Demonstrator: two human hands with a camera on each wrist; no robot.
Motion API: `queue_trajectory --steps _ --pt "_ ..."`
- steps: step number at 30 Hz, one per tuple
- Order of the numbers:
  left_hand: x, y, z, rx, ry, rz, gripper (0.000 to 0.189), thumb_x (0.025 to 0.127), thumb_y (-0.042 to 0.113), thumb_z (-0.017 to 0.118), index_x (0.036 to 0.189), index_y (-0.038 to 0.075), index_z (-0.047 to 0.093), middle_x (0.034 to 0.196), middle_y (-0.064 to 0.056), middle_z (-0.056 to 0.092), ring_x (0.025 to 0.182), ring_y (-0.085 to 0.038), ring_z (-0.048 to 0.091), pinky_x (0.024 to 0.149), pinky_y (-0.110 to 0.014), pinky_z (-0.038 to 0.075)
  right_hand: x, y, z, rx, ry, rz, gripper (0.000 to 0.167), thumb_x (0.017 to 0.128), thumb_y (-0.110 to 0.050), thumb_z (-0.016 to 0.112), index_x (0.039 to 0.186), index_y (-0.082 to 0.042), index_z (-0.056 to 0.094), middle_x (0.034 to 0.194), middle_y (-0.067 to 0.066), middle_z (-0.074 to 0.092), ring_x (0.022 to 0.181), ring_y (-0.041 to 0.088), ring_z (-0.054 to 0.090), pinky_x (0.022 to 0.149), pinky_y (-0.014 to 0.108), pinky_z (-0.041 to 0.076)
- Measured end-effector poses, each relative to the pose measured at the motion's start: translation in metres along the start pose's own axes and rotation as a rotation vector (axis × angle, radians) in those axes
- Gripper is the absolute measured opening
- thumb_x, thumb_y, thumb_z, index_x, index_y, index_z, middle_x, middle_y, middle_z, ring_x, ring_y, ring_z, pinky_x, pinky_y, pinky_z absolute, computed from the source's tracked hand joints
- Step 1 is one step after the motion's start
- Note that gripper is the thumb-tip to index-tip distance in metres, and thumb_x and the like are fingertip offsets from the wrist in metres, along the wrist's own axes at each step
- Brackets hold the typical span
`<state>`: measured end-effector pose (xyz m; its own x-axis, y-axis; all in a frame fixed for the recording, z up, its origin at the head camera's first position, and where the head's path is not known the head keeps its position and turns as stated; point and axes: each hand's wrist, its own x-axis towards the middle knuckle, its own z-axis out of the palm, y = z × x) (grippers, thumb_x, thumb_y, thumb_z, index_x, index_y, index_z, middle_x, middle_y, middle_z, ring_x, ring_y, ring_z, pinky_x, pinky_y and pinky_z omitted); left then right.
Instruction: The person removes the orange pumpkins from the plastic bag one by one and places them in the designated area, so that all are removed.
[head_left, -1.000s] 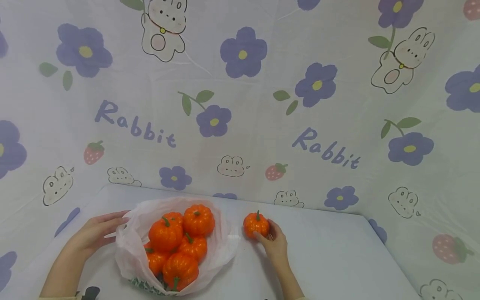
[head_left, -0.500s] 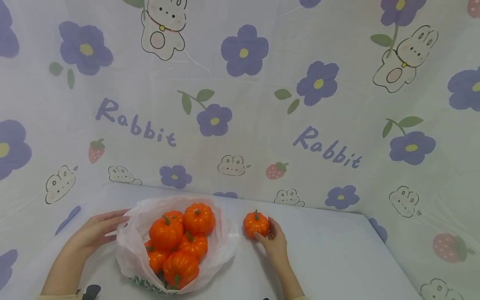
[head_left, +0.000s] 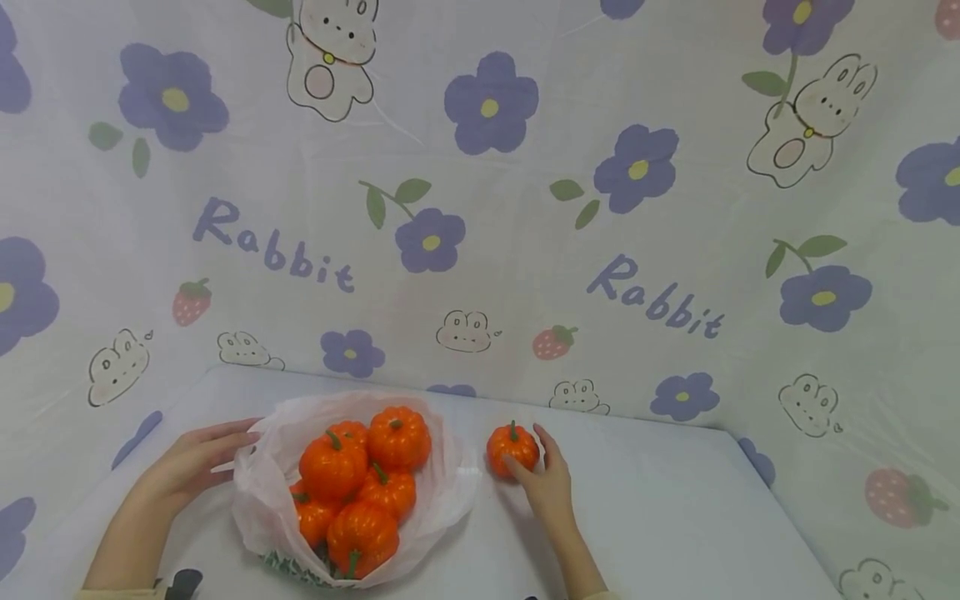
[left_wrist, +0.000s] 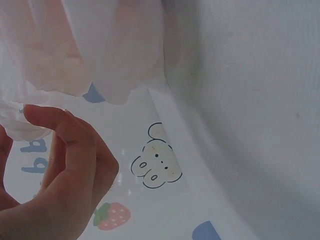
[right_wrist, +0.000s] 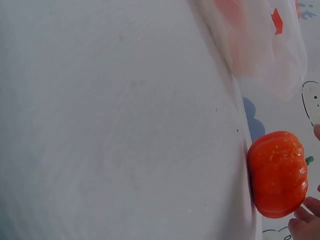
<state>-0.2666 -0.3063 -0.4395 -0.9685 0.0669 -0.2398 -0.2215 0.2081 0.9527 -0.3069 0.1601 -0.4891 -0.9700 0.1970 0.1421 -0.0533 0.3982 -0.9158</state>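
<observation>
A thin white plastic bag [head_left: 258, 500] stands on the left of the table with its mouth wide, holding several small orange pumpkins [head_left: 334, 468] with green stems. At its left rim my left hand [head_left: 191, 462] holds the edge, a bit of film between thumb and bent fingers; the left wrist view shows this hand [left_wrist: 70, 165] under the hanging film. To the right of the bag, a single orange pumpkin [head_left: 513, 450] rests upright on the table. Around its right side my right hand [head_left: 547, 483] is spread, thumb in front of it and fingers extended beside it.
The white table [head_left: 660, 508] runs back to a cloth backdrop [head_left: 525, 242] printed with purple flowers, rabbits and strawberries. A dark object [head_left: 182, 584] shows near the left wrist at the bottom edge.
My right hand's fingers have loosened and spread away from the single pumpkin, which stays in place. The left hand and the bag have hardly moved.
</observation>
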Motion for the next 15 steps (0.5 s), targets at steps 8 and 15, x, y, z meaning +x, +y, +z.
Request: queue_trajectory --steps 8,15 --pt "-0.001 0.001 0.001 0.008 0.002 0.009 0.062 0.095 0.042 0.061 0.146 0.009 0.045 0.137 0.009 0.056 0.108 -0.002 0.053 0.107 -0.047 0.047 -0.002 -0.010 0.003 0.030 0.019 -0.026 0.068 0.087 -0.019 0.073 0.148 -0.019 0.041 0.157 0.012 0.036 0.146 0.038 0.030 0.115 0.054 0.033" --pt "-0.001 0.001 0.001 0.003 0.008 0.003 0.064 0.094 0.041 0.061 0.146 0.008 0.044 0.134 0.012 0.057 0.108 -0.002 0.054 0.107 -0.048 0.047 -0.005 -0.025 0.007 0.088 0.040 -0.082 0.065 0.087 -0.012 0.071 0.146 -0.020 0.044 0.154 0.011 0.041 0.143 0.036 0.037 0.113 0.052 0.037"
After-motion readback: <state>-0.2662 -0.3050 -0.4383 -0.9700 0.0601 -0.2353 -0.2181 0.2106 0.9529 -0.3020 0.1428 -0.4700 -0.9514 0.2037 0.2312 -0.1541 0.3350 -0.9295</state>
